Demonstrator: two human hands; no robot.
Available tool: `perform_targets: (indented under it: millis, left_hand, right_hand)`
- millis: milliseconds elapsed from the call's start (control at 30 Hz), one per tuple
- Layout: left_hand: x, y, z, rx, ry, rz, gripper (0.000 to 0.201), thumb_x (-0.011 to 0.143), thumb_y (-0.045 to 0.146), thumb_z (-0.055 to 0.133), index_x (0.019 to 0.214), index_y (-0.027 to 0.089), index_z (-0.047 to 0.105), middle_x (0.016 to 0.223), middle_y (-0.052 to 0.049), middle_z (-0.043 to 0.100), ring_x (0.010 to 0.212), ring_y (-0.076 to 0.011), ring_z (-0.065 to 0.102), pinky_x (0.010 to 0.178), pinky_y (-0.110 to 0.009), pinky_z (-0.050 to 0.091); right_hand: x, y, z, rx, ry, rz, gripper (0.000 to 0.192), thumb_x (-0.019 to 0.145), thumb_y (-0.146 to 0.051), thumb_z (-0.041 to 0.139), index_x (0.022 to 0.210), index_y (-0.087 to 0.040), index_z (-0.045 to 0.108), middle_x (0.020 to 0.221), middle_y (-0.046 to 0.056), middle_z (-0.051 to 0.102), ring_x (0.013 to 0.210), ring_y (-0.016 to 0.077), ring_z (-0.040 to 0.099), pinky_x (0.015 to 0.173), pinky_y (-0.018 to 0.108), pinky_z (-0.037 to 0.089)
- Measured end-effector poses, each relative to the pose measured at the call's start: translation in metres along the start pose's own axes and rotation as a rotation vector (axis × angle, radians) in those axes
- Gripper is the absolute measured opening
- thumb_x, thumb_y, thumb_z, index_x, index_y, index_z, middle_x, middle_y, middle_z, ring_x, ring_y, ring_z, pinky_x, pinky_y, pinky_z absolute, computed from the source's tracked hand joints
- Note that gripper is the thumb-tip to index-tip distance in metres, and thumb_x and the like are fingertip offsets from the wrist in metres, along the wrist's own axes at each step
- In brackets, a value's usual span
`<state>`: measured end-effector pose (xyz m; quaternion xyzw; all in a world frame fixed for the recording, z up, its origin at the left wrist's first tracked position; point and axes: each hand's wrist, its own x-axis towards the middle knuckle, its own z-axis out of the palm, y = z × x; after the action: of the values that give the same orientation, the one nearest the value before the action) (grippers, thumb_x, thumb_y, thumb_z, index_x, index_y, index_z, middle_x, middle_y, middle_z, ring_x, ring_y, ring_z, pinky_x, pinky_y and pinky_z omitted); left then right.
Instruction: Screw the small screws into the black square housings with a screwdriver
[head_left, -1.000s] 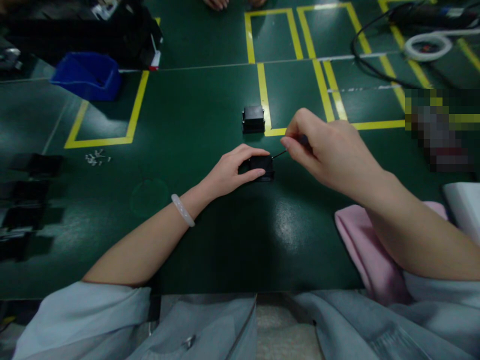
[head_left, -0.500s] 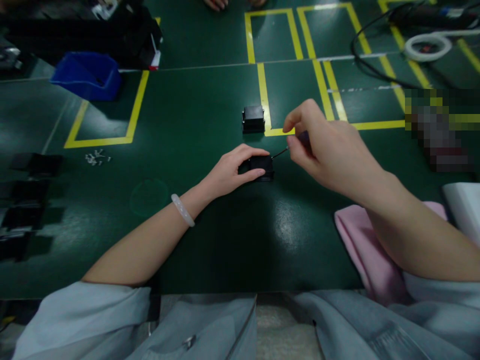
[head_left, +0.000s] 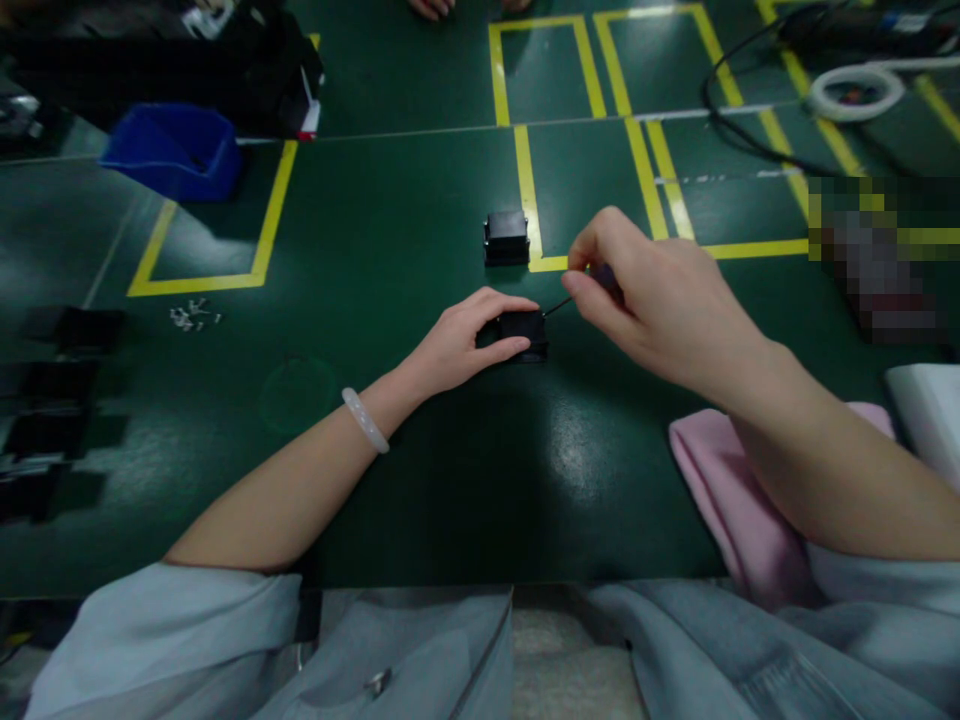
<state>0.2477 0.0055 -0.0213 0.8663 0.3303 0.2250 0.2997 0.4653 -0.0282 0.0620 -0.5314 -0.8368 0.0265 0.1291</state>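
My left hand (head_left: 459,343) grips a small black box (head_left: 525,331) and holds it down on the green table (head_left: 390,250). My right hand (head_left: 660,300) is closed on a thin screwdriver (head_left: 561,305), thumb and fingers pinching its handle. The tool's dark shaft slants down-left and its tip meets the right end of the box. A second small black box (head_left: 507,237) stands a little farther back, by a yellow line. A pale bracelet (head_left: 365,420) is on my left wrist.
A blue bin (head_left: 176,150) stands at the back left, with a small pile of screws (head_left: 193,315) nearer. Dark parts (head_left: 52,400) line the left edge. Black cable and a white ring (head_left: 855,92) lie back right. A pink cloth (head_left: 735,500) lies under my right forearm. Another person's fingertips (head_left: 435,8) show at the far edge.
My right hand's fingers shift on the screwdriver handle, lifting slightly and then closing again, as if twisting it. The left hand and the box stay put.
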Motion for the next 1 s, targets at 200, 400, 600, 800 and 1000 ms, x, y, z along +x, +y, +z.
perform_targets:
  millis: [200, 400, 600, 800, 1000]
  left_hand:
    - [-0.0003, 0.0003, 0.0002, -0.007, 0.003, 0.002, 0.039, 0.093, 0.039, 0.055, 0.126, 0.018, 0.057, 0.117, -0.007, 0.060, 0.108, -0.0185, 0.056, 0.094, -0.029, 0.043]
    - [0.0000, -0.0006, 0.0002, -0.003, -0.001, 0.005, 0.040, 0.093, 0.041, 0.054, 0.126, 0.019, 0.057, 0.116, -0.007, 0.060, 0.107, -0.0188, 0.056, 0.093, -0.030, 0.043]
    - [0.0000, 0.0004, 0.0000, -0.008, -0.006, -0.010, 0.041, 0.093, 0.043, 0.053, 0.126, 0.019, 0.056, 0.118, -0.008, 0.060, 0.109, -0.0198, 0.056, 0.094, -0.031, 0.044]
    - [0.0000, 0.0014, 0.0000, 0.009, -0.009, -0.015, 0.041, 0.093, 0.043, 0.053, 0.126, 0.019, 0.057, 0.117, -0.007, 0.061, 0.108, -0.0196, 0.056, 0.094, -0.031, 0.044]
    - [0.0000, 0.0003, 0.0005, 0.000, 0.004, -0.003, 0.041, 0.093, 0.042, 0.054, 0.126, 0.018, 0.056, 0.118, -0.007, 0.060, 0.109, -0.0192, 0.056, 0.094, -0.030, 0.044]
  right_hand:
    - [-0.0007, 0.0001, 0.0010, 0.022, 0.009, 0.011, 0.030, 0.094, -0.031, 0.033, 0.115, -0.016, 0.049, 0.086, 0.007, 0.067, 0.073, 0.0206, 0.063, 0.058, 0.030, 0.034]
    - [0.0001, 0.0017, 0.0015, -0.003, 0.012, -0.018, 0.033, 0.095, -0.040, 0.033, 0.109, -0.017, 0.052, 0.083, 0.006, 0.066, 0.067, 0.0200, 0.060, 0.056, 0.030, 0.033]
    - [-0.0003, -0.0002, -0.0001, 0.050, 0.012, 0.013, 0.029, 0.093, -0.032, 0.034, 0.114, -0.018, 0.048, 0.088, 0.007, 0.068, 0.074, 0.0217, 0.063, 0.059, 0.032, 0.037]
    - [-0.0006, 0.0003, 0.0003, 0.010, 0.011, -0.018, 0.032, 0.094, -0.040, 0.033, 0.106, -0.019, 0.053, 0.079, 0.005, 0.065, 0.066, 0.0194, 0.060, 0.056, 0.030, 0.033]
    - [-0.0007, 0.0006, 0.0011, 0.046, 0.033, 0.002, 0.029, 0.091, -0.030, 0.036, 0.115, -0.017, 0.047, 0.091, 0.008, 0.068, 0.073, 0.0205, 0.063, 0.057, 0.030, 0.035]
